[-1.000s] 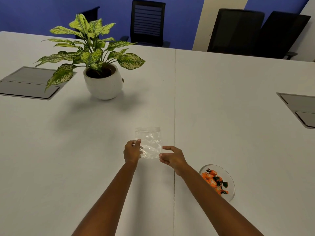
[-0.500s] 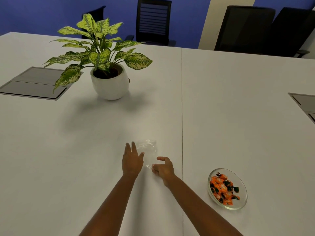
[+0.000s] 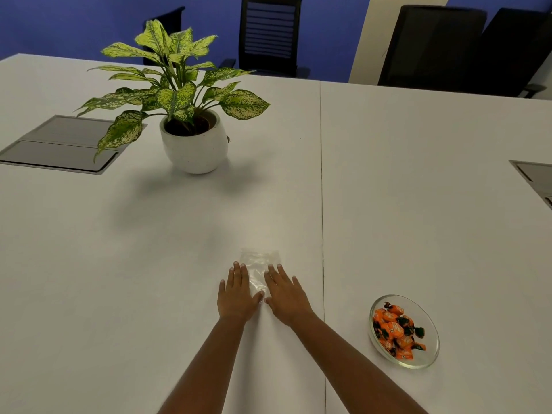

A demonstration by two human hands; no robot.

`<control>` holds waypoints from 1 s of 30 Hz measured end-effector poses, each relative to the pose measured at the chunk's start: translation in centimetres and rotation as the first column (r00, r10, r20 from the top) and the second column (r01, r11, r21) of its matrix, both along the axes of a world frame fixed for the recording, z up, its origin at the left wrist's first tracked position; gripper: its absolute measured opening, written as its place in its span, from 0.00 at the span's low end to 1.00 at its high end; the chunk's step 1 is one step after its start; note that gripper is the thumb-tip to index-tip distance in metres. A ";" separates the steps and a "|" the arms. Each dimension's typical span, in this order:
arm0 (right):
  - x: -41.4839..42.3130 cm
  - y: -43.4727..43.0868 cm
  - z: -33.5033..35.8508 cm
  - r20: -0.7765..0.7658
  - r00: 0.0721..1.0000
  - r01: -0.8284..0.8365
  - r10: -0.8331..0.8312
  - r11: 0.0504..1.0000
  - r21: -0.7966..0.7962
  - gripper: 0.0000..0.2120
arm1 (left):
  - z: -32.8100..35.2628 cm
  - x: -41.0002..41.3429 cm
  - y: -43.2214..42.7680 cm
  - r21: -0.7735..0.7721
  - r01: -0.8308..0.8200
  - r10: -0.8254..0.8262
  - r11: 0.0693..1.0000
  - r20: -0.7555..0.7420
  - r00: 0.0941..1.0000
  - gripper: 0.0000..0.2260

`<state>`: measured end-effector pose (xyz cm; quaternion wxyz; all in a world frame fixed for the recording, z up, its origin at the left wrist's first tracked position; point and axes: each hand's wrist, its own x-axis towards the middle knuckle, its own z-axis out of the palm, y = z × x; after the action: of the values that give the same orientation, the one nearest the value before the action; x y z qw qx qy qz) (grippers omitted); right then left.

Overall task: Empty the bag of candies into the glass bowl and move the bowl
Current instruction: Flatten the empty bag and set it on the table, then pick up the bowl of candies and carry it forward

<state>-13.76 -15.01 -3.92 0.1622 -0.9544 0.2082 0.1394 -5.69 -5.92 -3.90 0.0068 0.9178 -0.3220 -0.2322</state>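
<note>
An empty clear plastic bag (image 3: 259,263) lies flat on the white table (image 3: 418,204), just left of the table seam. My left hand (image 3: 237,293) and my right hand (image 3: 285,292) rest palm down on its near part, fingers spread, side by side. Neither hand grips anything. A glass bowl (image 3: 430,358) stands to the right of my right forearm, apart from both hands. Several orange and dark wrapped candies (image 3: 395,331) fill it.
A potted plant with speckled green leaves in a white pot (image 3: 194,144) stands at the back left. Grey cable hatches (image 3: 56,144) (image 3: 534,177) are set into the table at the left and right. Black office chairs (image 3: 270,31) stand beyond the far edge.
The bag was held up between both hands a second ago. It now lies flat on the table, and both hands have opened and pressed down on it.
</note>
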 end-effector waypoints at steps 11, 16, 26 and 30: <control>-0.9 -0.5 0.4 0.018 1.000 -0.005 0.004 0.998 0.056 0.26 | -0.7 -0.4 0.6 -0.039 -0.022 0.022 0.999 0.005 1.000 0.34; -2.0 -2.3 1.7 0.126 0.987 0.088 -0.102 0.990 0.114 0.25 | 0.4 -1.0 0.4 -0.127 -0.032 0.045 0.991 0.096 0.994 0.46; -8.1 -8.5 4.2 0.235 0.845 0.431 -0.481 0.871 0.236 0.21 | 2.5 -6.6 -5.4 -0.538 -0.093 0.009 0.838 -0.156 0.988 0.25; -12.1 -10.8 4.9 0.300 0.721 0.573 -0.625 0.781 0.249 0.19 | 3.0 -10.5 -8.0 -0.586 -0.170 -0.058 0.792 -0.349 0.935 0.25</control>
<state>-25.81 -25.78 0.95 0.3000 -0.8302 0.4617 -0.0873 -16.15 -13.96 -0.88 0.3651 0.8196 -0.3452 -0.2753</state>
